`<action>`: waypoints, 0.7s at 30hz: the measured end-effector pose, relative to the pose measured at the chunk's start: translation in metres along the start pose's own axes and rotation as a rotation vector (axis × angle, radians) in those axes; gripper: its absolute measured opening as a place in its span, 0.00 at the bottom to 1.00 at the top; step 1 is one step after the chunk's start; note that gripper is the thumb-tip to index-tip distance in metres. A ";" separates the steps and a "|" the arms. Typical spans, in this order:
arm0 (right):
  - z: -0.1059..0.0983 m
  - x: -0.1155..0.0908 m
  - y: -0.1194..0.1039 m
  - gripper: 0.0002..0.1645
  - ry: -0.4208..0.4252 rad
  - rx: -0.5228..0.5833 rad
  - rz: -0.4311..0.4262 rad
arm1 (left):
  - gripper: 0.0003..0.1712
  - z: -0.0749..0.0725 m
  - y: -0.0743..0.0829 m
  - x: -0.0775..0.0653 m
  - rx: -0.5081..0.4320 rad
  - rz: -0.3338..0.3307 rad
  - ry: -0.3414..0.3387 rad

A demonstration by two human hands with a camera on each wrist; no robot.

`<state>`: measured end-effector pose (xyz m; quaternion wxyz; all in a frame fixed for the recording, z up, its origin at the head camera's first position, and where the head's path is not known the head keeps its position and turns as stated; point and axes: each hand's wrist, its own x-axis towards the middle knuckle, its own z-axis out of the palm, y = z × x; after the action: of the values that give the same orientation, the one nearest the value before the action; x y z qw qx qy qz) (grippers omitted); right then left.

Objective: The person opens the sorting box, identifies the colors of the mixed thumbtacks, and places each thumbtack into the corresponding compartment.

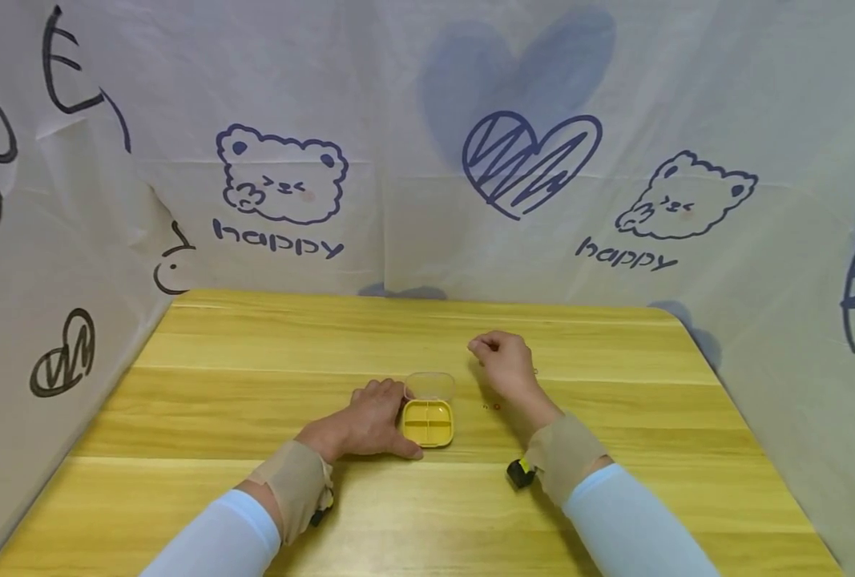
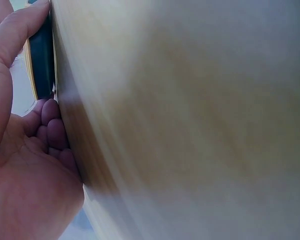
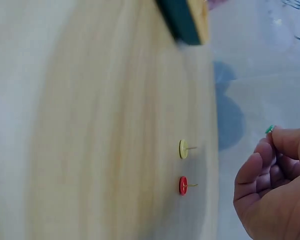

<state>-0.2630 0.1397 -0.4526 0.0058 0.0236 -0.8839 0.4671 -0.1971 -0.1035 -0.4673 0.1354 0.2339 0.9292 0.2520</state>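
A small yellow pill box with four compartments sits on the table, its clear lid raised at the back. My left hand holds it from the left, thumb at its near side, fingers by the far corner. The box's dark green side shows in the left wrist view. Above the table, to the right of the box, my right hand pinches a green thumbtack between thumb and fingertip. Below that hand a yellow thumbtack and a red thumbtack lie points up.
The wooden table reaches back to a white cloth with drawings, which hangs behind and at both sides. Another tiny item shows just right of my right hand. A small black device is strapped at the right wrist.
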 end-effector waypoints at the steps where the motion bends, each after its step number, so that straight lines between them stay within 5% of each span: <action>1: -0.002 -0.003 0.001 0.12 0.006 0.032 0.009 | 0.44 0.000 0.000 0.000 -0.001 0.001 0.001; 10: -0.013 -0.035 0.003 0.20 0.002 0.438 0.137 | 0.45 0.000 0.002 0.001 -0.006 0.007 -0.003; 21: -0.009 -0.069 0.003 0.10 -0.096 1.096 0.324 | 0.44 0.000 0.001 0.000 -0.003 0.013 -0.001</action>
<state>-0.1941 0.1514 -0.4528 -0.1190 -0.0914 -0.5042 0.8504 -0.1969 -0.1019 -0.4669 0.1344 0.2397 0.9274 0.2539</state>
